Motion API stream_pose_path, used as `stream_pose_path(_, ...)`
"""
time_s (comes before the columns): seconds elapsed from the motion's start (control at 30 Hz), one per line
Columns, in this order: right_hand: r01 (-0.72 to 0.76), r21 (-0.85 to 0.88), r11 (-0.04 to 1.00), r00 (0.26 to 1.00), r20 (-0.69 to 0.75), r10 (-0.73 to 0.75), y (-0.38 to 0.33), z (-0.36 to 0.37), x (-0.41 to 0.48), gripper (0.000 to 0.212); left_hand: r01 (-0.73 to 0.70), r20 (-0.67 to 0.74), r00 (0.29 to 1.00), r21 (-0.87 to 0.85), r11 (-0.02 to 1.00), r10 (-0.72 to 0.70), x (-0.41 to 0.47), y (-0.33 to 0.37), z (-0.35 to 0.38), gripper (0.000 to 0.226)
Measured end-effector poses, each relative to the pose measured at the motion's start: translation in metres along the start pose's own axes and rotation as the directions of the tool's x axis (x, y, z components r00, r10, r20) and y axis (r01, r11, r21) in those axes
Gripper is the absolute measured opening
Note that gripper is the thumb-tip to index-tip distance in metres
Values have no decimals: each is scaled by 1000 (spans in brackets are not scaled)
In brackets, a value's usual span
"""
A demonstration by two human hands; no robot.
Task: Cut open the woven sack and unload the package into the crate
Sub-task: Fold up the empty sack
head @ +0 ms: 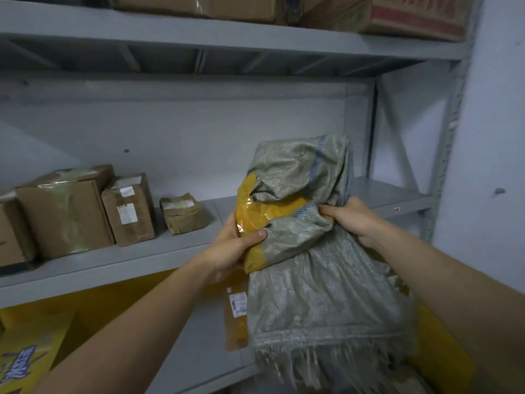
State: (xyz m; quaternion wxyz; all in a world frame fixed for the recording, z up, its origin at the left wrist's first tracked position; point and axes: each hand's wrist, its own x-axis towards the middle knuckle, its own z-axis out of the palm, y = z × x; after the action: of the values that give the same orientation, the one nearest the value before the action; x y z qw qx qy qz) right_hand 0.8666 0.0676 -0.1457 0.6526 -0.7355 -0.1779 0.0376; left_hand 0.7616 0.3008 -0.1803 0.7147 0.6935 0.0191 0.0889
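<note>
Left hand [235, 248] curls round the exposed end of the yellow package [272, 211], thumb pressed on its glossy wrap. Right hand [355, 220] pinches a bunched fold of the woven sack [318, 294]. Both are held in the air at centre frame, in front of the grey shelf [142, 260]. Sack already open: package shows through a gap, cloth rucked back around it, frayed hem hanging at lower centre. Step in hand, by my reading: stripping sack off package. Next move calls for an opposed pull, left drawing the package out, right dragging cloth away. Crate not surely identified; yellow surface [443, 356] at lower right may be it. Cardboard boxes [68, 209] sit on the shelf, middle left.
</note>
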Motion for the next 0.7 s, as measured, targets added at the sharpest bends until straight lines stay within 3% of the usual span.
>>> stream_pose_path(0.17,-177,256,950,982,104,155,-1,5,38,72,-82,-302,945,153,985,126,28,0,-10,62)
stream_pose_path(0.3,-92,278,956,990,132,57,2,17,68,79,-99,-382,913,134,986,144,58,-4,-25,81)
stream_pose_path(0.43,-41,274,961,993,116,10,15,35,106,115,-68,-456,882,118,991,115,97,-10,-47,76)
stream_pose_path(0.6,-18,238,971,996,84,-2,33,57,169,96,24,-495,868,132,991,46,169,-19,-81,69)
stream_pose_path(0.7,-36,176,984,999,23,32,42,74,215,89,103,-449,892,98,990,-49,224,-22,-102,70)
